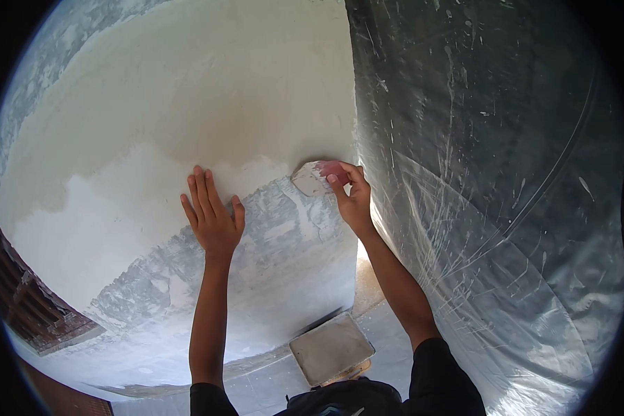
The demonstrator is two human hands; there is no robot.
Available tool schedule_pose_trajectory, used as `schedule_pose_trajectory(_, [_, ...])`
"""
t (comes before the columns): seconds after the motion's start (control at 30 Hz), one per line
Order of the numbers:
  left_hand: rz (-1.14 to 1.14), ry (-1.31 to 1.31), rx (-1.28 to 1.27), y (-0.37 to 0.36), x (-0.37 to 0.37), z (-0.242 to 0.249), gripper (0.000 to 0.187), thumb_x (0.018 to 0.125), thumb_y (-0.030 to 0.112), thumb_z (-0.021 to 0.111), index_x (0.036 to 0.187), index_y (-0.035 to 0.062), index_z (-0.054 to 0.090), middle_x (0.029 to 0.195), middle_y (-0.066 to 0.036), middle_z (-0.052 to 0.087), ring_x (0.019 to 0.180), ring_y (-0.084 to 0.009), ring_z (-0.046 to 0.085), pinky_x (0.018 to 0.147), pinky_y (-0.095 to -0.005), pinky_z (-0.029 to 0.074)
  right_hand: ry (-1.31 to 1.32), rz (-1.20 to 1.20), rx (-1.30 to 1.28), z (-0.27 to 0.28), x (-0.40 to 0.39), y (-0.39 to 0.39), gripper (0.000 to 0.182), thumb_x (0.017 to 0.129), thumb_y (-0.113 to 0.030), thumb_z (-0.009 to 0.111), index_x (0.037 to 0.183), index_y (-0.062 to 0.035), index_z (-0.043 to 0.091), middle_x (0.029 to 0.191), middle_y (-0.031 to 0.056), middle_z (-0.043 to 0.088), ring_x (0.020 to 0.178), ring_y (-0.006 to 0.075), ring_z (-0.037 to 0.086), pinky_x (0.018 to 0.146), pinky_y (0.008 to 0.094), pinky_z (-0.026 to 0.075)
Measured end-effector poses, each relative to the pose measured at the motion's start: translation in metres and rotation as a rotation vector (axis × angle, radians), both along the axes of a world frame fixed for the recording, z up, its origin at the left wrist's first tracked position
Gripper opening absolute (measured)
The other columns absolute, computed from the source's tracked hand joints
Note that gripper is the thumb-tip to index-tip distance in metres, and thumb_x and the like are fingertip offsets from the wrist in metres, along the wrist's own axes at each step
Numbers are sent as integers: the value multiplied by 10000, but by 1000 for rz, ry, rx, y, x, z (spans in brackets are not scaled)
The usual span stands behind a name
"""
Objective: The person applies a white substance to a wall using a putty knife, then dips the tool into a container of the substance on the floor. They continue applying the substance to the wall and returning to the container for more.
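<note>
My left hand (214, 216) lies flat against the wall (243, 90) with its fingers spread, holding nothing. To its right, my right hand (350, 197) grips a reddish, plaster-smeared scraper (312, 178) between thumb and fingers, near the wall's right edge. The scraper's pale, coated face is toward me, and it rests at the wall surface. Around and above both hands the wall has a smooth cream coating. Below them it is patchy grey and white.
A plaster-smeared square tray (331, 349) sits low in front of my body. Splattered plastic sheeting (492, 173) hangs along the right side. At the lower left is a dark slatted opening (31, 298). Pale floor covering (256, 388) shows below the wall.
</note>
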State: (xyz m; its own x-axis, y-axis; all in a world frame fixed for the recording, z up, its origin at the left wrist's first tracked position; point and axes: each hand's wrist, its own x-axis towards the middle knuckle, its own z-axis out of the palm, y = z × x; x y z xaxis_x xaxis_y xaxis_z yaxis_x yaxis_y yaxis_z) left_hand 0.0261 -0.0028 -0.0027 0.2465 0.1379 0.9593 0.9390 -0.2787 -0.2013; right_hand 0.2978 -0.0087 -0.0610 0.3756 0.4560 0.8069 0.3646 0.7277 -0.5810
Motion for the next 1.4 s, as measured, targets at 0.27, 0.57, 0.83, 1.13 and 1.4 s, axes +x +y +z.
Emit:
schedule_pose_trajectory(0.27, [20,-5,5,1,1,-4,609,951,277,450,1458,-42,337,1538,-186,332,1451,-301,281,1181,-480,161,760,209,223,8,70,13,276,971,-122,601,1212,10,578,1118,63,640,1006,119,589,914,278,451])
schedule_pose_trajectory(0.57, [46,-43,16,0,9,-14,595,948,284,443,1437,-49,382,1515,-176,382,1435,-297,320,1185,-473,158,152,41,-81,10,32,14,326,926,-152,672,1213,-15,601,1087,59,655,984,120,588,883,271,426])
schedule_pose_trajectory(0.83, [56,-69,39,1,16,-29,603,971,318,413,1444,-52,371,1516,-182,377,1443,-299,302,1186,-479,149,577,325,138,19,60,-9,282,961,-81,607,1222,17,571,1135,51,646,1022,99,583,914,243,429])
schedule_pose_trajectory(1.13, [72,-63,24,3,15,-45,616,977,338,399,1450,-55,359,1528,-184,357,1451,-307,280,1185,-489,141,677,208,166,6,74,9,271,964,-98,609,1208,15,576,1125,51,645,1001,96,579,891,247,439])
schedule_pose_trajectory(1.4, [75,-61,13,3,16,-46,622,969,332,411,1449,-60,357,1527,-196,352,1452,-314,275,1184,-495,141,295,232,-9,-5,65,14,260,968,-88,600,1207,11,575,1142,58,642,1041,115,580,949,256,421])
